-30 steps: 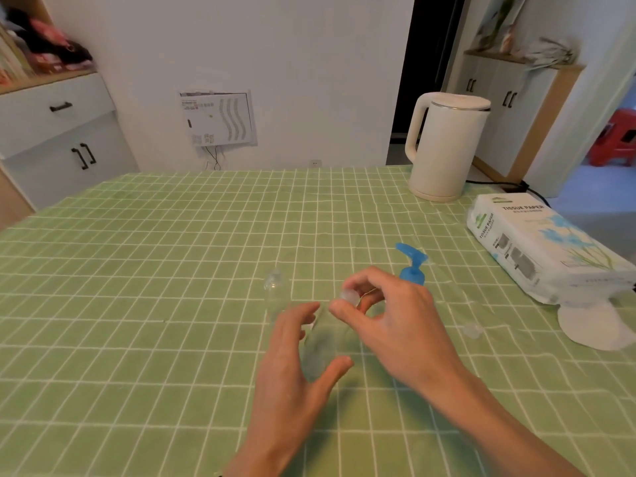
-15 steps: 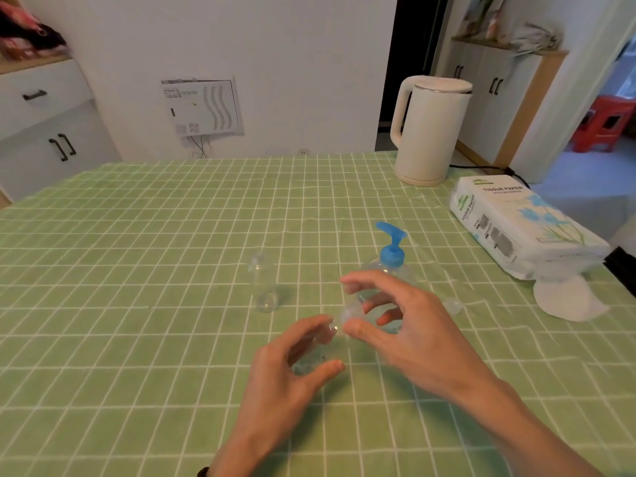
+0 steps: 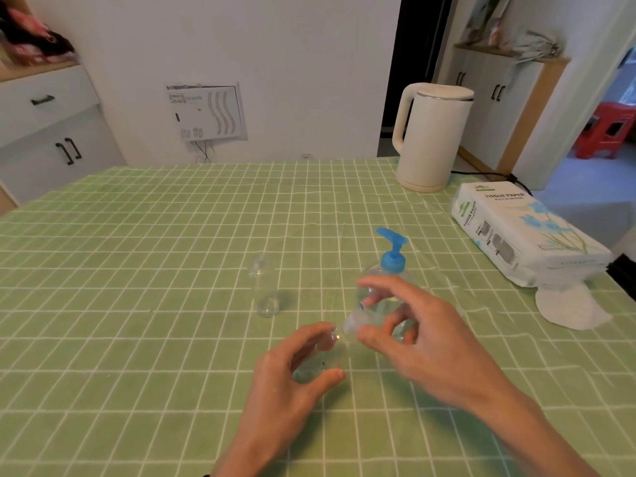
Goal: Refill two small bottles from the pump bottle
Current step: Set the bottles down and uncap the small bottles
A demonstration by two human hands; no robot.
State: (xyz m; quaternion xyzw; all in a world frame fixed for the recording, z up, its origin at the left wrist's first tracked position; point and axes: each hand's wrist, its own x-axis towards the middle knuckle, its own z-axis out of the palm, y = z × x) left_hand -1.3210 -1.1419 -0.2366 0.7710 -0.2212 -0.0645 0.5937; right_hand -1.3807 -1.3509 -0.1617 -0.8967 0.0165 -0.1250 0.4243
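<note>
the fingers (image 3: 373,336) of the right hand (image 3: 423,339) pinch a pale cap (image 3: 351,326) between thumb and a fingertip, with the other fingers spread loose above it. the left hand (image 3: 289,383) curls thumb and fingers round a clear small bottle (image 3: 321,361) and holds it low over the worktop (image 3: 137,270), tilted so the neck points at the cap. the cap sits right at the neck. whether it is free of the thread i cannot tell, as the plastic is clear and a little blurred.

the step looks like uncapping. the way to do it well is to hold the body firm without squeezing it, turn only the cap, and lift it straight off once it runs loose. the cap is best set down close by, where it will not roll.

just behind the right hand stands the pump bottle (image 3: 392,261), with a blue pump on top and liquid inside. the second small bottle (image 3: 264,294) stands upright to the left, apart from both hands. a kettle (image 3: 430,139) and a tissue pack (image 3: 526,235) sit at the far right, well apart from the work.
</note>
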